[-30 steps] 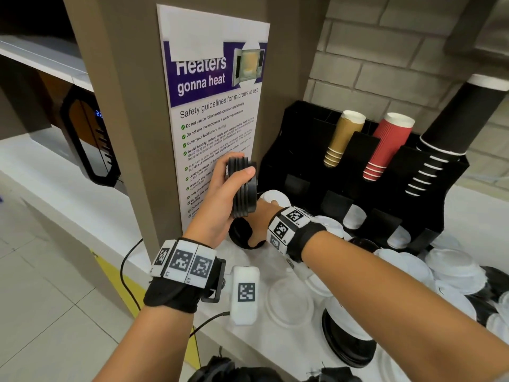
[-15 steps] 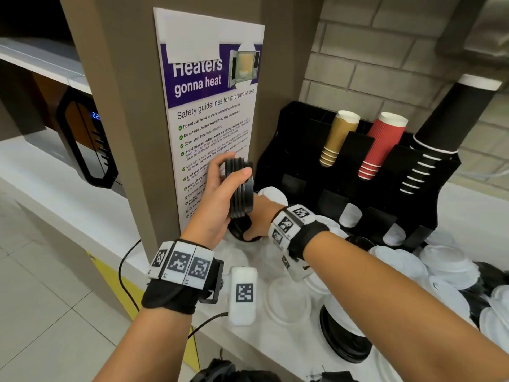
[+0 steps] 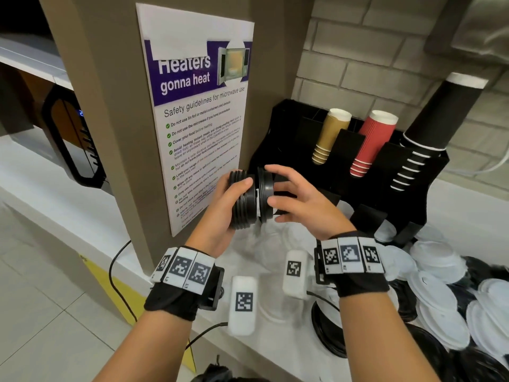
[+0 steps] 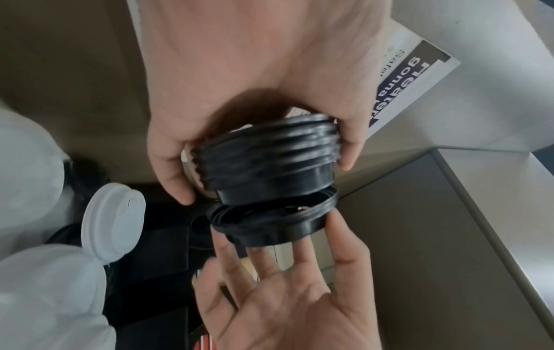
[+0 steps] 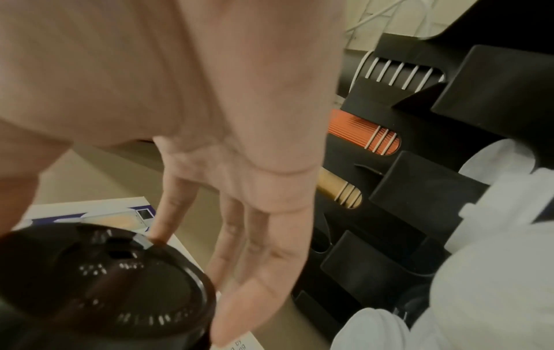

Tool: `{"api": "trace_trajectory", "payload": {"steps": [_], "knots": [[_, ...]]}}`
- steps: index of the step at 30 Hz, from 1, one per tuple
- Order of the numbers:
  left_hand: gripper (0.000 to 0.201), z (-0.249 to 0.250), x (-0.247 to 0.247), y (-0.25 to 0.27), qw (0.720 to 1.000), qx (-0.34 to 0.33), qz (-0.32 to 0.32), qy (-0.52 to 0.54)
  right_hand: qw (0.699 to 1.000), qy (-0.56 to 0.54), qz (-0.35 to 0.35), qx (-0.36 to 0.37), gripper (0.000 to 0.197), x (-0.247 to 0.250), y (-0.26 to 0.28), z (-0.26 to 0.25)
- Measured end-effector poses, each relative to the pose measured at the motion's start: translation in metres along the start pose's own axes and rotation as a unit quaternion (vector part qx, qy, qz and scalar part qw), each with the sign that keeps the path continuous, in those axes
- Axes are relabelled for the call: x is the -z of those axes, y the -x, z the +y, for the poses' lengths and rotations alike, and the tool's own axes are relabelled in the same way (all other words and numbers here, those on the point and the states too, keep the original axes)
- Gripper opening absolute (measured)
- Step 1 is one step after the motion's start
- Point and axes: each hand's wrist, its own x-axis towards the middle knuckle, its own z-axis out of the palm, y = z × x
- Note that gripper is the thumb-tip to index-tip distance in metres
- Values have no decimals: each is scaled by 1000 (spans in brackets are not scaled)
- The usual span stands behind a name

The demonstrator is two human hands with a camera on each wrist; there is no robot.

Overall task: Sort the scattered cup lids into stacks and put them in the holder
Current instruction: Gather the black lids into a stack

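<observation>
- The left hand (image 3: 220, 205) wraps a stack of black lids (image 3: 242, 199) on its side at frame centre, so the open end faces right.
- The right hand (image 3: 300, 201), fingers spread almost straight, presses one black lid (image 3: 265, 194) onto it, not yet nested.
- The holder (image 3: 358, 172) waits right of centre; loose white lids (image 3: 438, 296) litter the worktop (image 3: 278, 340) at lower right.

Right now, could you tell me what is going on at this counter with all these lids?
A person is sorting cup lids. The left hand holds a stack of black lids on its side, and the right hand brings one more black lid up to its end with spread fingertips; it is not yet nested on. Loose white lids and black ones are scattered on the counter beside the black holder with its paper cups.
</observation>
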Motion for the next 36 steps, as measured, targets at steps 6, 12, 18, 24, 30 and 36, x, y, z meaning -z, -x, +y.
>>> {"api": "trace_trajectory", "payload": {"steps": [6, 12, 18, 24, 30, 36], "knots": [[50, -9, -10, 0, 1000, 18, -22, 6, 998, -15, -14, 52, 61, -1, 11, 2], [53, -12, -13, 0, 1000, 10, -12, 27, 998, -7, -4, 56, 61, -4, 14, -3], [51, -12, -8, -3, 1000, 6, -2, 21, 999, -18, -14, 33, 53, 1, 6, -6], [32, 1, 1, -8, 998, -22, 45, 24, 953, 279, 38, -108, 51, 18, -65, 11], [40, 6, 0, -10, 998, -24, 48, 19, 792, 584, -111, -136, 76, -6, -118, 47], [48, 8, 1, -12, 998, -24, 43, 35, 747, 633, -141, -149, 75, -12, -138, 61]]}}
